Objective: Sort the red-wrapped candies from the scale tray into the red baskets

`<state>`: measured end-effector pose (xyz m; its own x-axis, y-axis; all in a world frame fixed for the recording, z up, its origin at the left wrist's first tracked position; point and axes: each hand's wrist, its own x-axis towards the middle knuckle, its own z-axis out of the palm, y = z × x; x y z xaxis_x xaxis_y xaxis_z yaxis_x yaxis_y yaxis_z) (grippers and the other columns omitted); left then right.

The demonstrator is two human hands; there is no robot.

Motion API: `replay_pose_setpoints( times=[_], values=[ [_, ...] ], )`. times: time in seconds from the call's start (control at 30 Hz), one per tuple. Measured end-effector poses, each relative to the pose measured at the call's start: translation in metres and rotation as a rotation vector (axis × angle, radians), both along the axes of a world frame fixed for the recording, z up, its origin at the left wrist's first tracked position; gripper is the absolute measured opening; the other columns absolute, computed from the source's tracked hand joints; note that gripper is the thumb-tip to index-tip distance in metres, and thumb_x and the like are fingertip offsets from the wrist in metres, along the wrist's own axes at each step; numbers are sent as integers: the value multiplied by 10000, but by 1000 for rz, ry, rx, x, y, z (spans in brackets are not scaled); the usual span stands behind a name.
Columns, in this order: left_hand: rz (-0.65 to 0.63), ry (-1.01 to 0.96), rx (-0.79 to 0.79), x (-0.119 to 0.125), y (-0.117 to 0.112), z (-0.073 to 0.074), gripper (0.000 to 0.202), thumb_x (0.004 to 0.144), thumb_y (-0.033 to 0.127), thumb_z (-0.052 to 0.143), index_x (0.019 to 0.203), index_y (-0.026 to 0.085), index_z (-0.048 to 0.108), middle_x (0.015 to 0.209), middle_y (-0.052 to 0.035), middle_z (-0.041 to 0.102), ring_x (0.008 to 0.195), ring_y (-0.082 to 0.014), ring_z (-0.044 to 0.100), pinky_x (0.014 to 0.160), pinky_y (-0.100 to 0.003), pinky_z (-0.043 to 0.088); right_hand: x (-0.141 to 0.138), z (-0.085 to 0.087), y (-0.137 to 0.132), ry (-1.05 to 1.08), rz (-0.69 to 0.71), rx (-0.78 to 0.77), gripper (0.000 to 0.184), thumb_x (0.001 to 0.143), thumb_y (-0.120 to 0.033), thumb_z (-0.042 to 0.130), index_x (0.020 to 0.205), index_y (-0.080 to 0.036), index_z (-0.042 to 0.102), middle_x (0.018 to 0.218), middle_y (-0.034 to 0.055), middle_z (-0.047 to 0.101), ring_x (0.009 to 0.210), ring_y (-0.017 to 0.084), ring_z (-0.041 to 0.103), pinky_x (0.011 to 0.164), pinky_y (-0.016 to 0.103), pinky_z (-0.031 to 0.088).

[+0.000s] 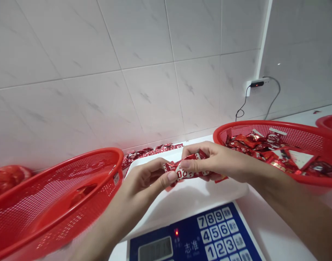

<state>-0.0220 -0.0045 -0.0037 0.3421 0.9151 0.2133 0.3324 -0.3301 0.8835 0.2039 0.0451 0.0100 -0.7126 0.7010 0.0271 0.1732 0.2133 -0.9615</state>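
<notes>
Between my two hands are shiny red candy wrappers [186, 174] with white print, held above the white pan of a weighing scale [166, 204]. My left hand [145, 179] pinches their left end between thumb and fingers. From the right, my right hand [202, 159] is closed around the other end, its thumb on top. How many packets are in my grasp I cannot tell, as my fingers cover part of them. Below the pan, the scale's blue keypad panel [190, 235] shows number keys, a display and a lit red light.
A red mesh basket [119, 159] with a few red packets stands at left, beside a red bag [11, 177]. On the right, another red basket [220, 132] holds many wrapped candies [264, 145]. More red packets [155, 150] lie behind the scale. A wall socket [253, 85] has cables.
</notes>
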Motion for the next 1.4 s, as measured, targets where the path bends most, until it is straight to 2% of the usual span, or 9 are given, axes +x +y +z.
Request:
replay_pose_setpoints(
  times=[0.27, 0.4, 0.6, 0.7, 0.77, 0.93, 1.07, 1.3, 1.4],
  values=[
    [-46, -37, 18, -4, 1, 6, 292, 918, 481, 736, 853, 196, 742, 837, -33, 724, 811, -169, 666, 753, -239, 523, -2, 2, -2, 21, 9, -56, 400, 865, -550, 751, 861, -194, 567, 658, -50, 495, 514, 57, 388, 426, 168, 256],
    [102, -61, 63, -8, 2, 5, 307, 937, 485, 707, 892, 188, 767, 837, -41, 743, 812, -174, 680, 740, -242, 533, -7, -1, -1, 3, 18, -88, 405, 882, -569, 711, 848, -187, 582, 658, -39, 495, 526, 68, 410, 439, 184, 260],
    [256, 31, 285, -4, 0, 7, 254, 925, 393, 702, 780, 189, 742, 710, -5, 687, 674, -138, 623, 600, -210, 475, -16, -7, -7, -48, 124, 51, 384, 874, -542, 752, 806, -181, 639, 688, -37, 509, 591, 68, 459, 508, 188, 329],
    [224, 60, 374, 2, -3, 6, 161, 913, 297, 705, 789, 201, 743, 718, 8, 706, 680, -131, 641, 614, -199, 491, -18, -8, -8, 1, 45, 48, 445, 885, -593, 723, 793, -178, 595, 692, -39, 488, 573, 65, 449, 488, 197, 306],
    [199, 28, 365, 5, -3, 3, 107, 920, 291, 708, 861, 207, 738, 778, 6, 734, 736, -135, 675, 652, -194, 519, -18, -9, -8, 30, -14, 24, 473, 878, -608, 723, 772, -181, 549, 667, -48, 470, 540, 60, 426, 462, 198, 267],
    [172, -122, 146, 3, 0, -2, 344, 996, 532, 603, 1058, 208, 702, 931, -45, 767, 830, -163, 717, 721, -235, 583, -24, -13, -5, 195, -170, 120, 405, 916, -540, 698, 766, -179, 596, 621, -56, 474, 520, 55, 401, 455, 196, 262],
    [38, -102, 0, -1, 4, 2, 270, 938, 419, 719, 1060, 178, 702, 877, -70, 776, 798, -204, 741, 718, -294, 617, -26, -20, -1, 218, -233, 142, 361, 914, -504, 699, 784, -177, 623, 630, -57, 483, 531, 60, 409, 473, 197, 299],
    [219, 200, 306, -8, 11, -3, 233, 922, 326, 634, 1058, 220, 790, 958, -82, 805, 861, -255, 745, 751, -350, 603, -19, -17, 7, 70, -227, 23, 319, 866, -457, 756, 826, -157, 657, 661, -41, 510, 520, 54, 422, 487, 206, 291],
    [232, 252, 336, -7, 11, -5, 279, 932, 310, 584, 1110, 235, 786, 958, -72, 812, 870, -259, 760, 768, -358, 604, -19, -18, 10, 71, -248, 6, 341, 851, -485, 766, 847, -159, 665, 641, -40, 489, 512, 60, 408, 477, 215, 264]
  ],
)
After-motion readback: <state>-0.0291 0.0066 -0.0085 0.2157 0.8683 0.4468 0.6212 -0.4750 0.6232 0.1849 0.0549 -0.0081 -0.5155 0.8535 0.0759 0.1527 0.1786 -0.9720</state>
